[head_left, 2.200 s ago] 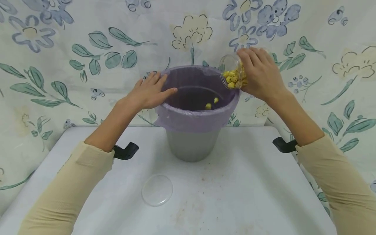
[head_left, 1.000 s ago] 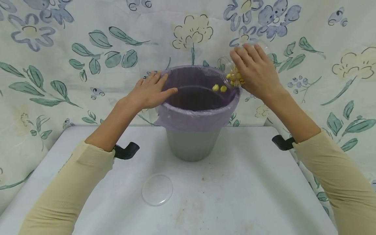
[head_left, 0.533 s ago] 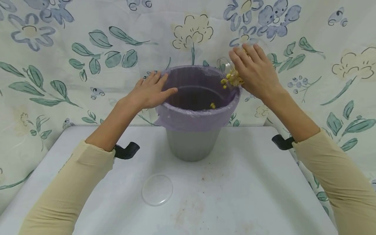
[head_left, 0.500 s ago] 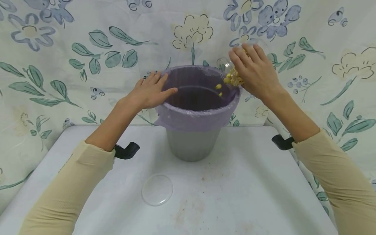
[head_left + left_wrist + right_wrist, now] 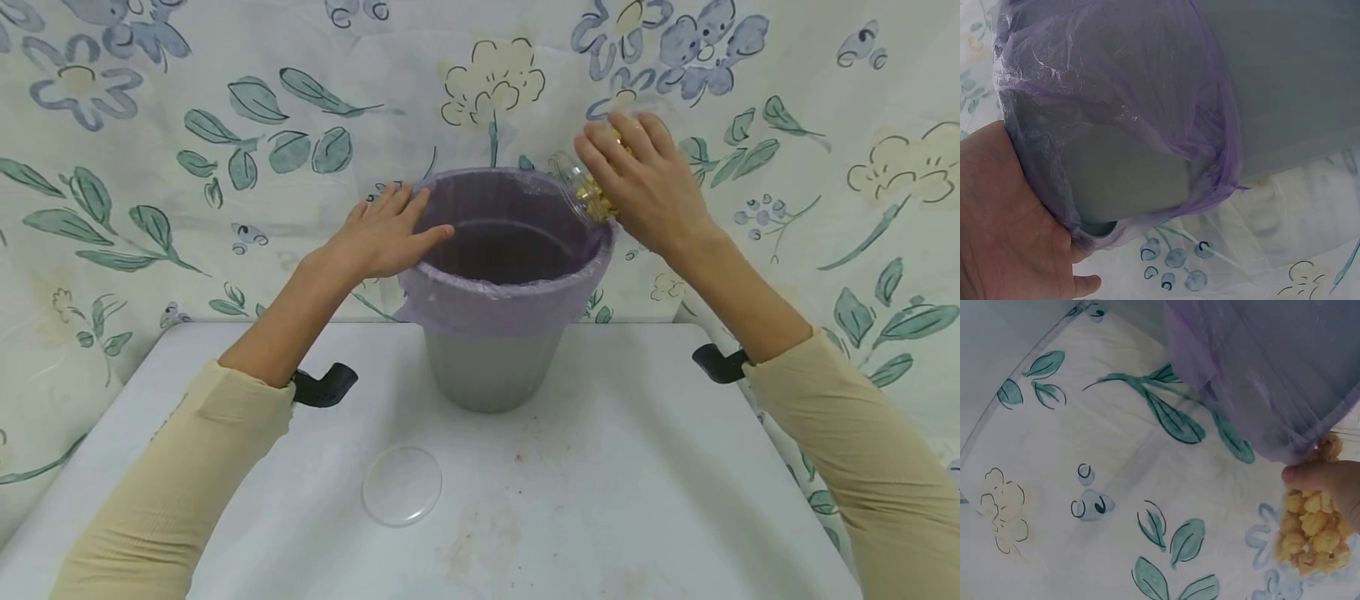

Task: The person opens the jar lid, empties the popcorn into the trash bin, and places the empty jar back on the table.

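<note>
My right hand (image 5: 648,179) grips a clear jar (image 5: 572,177), tipped with its mouth toward the left over the right rim of a grey bin (image 5: 491,375). Yellow popcorn (image 5: 1313,528) still fills part of the jar in the right wrist view; the fingers hide much of it in the head view. A thin purple bag (image 5: 495,308) lines the bin and folds down over its rim. On the left rim rests my left hand (image 5: 382,237), fingers spread and thumb reaching over the opening. The bin's bottom is too dark to see.
A round clear lid (image 5: 402,486) lies on the white table (image 5: 622,467) in front of the bin. Brownish specks and smudges mark the tabletop. Behind the bin hangs a floral cloth (image 5: 300,233). A black wrist mount (image 5: 325,386) sticks out from each sleeve.
The right hand has shifted slightly left and tilted the jar further down. Popcorn pieces fell from its mouth into the bin; none shows in mid-air now. The left hand stayed put.
</note>
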Demonstrator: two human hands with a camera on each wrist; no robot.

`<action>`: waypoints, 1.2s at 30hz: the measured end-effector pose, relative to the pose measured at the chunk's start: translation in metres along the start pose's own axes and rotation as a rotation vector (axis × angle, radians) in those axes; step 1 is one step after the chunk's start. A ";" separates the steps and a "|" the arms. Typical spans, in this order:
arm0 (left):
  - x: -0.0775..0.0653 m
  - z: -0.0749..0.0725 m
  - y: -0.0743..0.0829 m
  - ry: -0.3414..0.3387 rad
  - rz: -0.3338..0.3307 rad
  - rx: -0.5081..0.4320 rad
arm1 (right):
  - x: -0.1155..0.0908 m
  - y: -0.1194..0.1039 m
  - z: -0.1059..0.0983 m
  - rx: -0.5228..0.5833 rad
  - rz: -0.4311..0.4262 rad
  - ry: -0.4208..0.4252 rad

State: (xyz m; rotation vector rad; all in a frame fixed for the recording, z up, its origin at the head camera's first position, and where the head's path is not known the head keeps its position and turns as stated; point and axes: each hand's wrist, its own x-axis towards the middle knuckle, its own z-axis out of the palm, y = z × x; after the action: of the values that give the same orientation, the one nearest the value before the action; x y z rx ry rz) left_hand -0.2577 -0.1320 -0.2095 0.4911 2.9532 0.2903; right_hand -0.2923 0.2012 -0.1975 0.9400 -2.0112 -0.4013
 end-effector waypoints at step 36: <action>-0.001 -0.001 0.000 -0.007 0.012 -0.005 | 0.000 -0.008 -0.001 -0.347 -0.160 -0.143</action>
State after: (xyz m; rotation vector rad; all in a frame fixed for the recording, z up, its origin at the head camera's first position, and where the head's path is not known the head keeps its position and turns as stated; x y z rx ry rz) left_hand -0.2563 -0.1321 -0.2086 0.5078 2.9436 0.2964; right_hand -0.2874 0.1960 -0.2020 0.8729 -1.9135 -0.8967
